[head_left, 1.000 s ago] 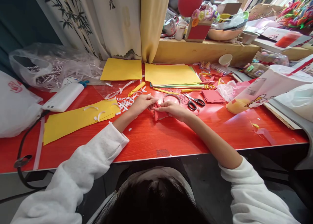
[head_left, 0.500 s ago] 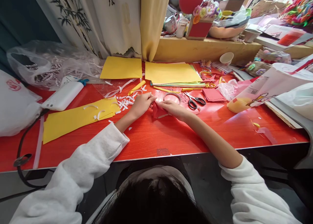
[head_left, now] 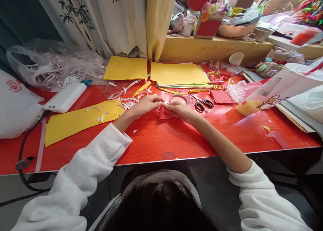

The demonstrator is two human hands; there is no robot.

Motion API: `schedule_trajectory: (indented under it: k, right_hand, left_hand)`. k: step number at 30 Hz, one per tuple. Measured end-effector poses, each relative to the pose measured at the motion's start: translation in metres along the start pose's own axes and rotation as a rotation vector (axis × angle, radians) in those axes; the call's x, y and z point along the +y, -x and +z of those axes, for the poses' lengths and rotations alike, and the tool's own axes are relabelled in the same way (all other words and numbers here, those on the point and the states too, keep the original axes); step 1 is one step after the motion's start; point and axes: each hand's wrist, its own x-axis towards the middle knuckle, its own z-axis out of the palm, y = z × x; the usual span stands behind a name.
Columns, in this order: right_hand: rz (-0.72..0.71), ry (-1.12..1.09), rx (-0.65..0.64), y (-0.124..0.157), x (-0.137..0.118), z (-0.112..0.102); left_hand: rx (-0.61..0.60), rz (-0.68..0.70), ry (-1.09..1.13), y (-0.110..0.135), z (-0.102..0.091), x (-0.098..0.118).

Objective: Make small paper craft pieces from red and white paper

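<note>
Head view, your left hand (head_left: pixel 150 103) and right hand (head_left: pixel 180 110) close together, fingers curled, both pinching red paper (head_left: pixel 165 114) over the bench (head_left: pixel 148 147); scissors (head_left: pixel 202 101) near the right.

Probably a home craft corner, maybe a small workshop; can't tell which. Red surface (head_left: pixel 153 143) beside a curtain (head_left: pixel 131 22) and cluttered window ledge (head_left: pixel 202 51) with handmade-looking flowers (head_left: pixel 214 9). Yellow paper sheets (head_left: pixel 125 68), white scraps (head_left: pixel 128 104), scissors (head_left: pixel 201 100), bagged beads (head_left: pixel 51 73), drink cup (head_left: pixel 274 88).
</note>
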Motion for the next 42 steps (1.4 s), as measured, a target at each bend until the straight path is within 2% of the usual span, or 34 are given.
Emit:
schedule_trajectory:
  k: [2,10,15,18,26,32,36,39,42]
  right_hand:
    - [0.0,0.011,-0.007,-0.001,0.001,-0.002]
    - [0.015,0.027,-0.036,0.002,-0.003,0.0]
    - [0.015,0.057,-0.015,0.003,-0.005,0.002]
    - [0.017,0.112,-0.004,0.003,-0.006,0.003]
    - [-0.033,0.201,-0.062,0.001,-0.003,0.001]
    - [-0.033,0.214,-0.074,0.002,-0.005,0.001]
    - [0.001,0.166,-0.1,0.003,-0.006,0.0]
    - [0.012,0.183,-0.099,0.002,-0.004,-0.001]
    - [-0.008,0.212,-0.087,0.0,-0.003,-0.001]
  left_hand:
    - [-0.018,-0.01,0.035,0.0,-0.002,0.002]
    - [0.041,-0.009,0.062,0.0,0.0,0.001]
    - [0.079,-0.107,0.08,0.001,0.001,0.004]
    - [0.103,-0.091,0.073,0.001,0.002,0.004]
    - [0.161,-0.069,-0.056,0.0,0.008,-0.003]
    - [0.228,-0.046,-0.338,0.002,0.012,0.002]
    - [0.277,0.024,-0.48,0.003,0.012,0.004]
    - [0.289,0.038,-0.437,0.002,0.01,0.003]
    - [0.241,-0.009,-0.331,0.001,0.007,0.001]
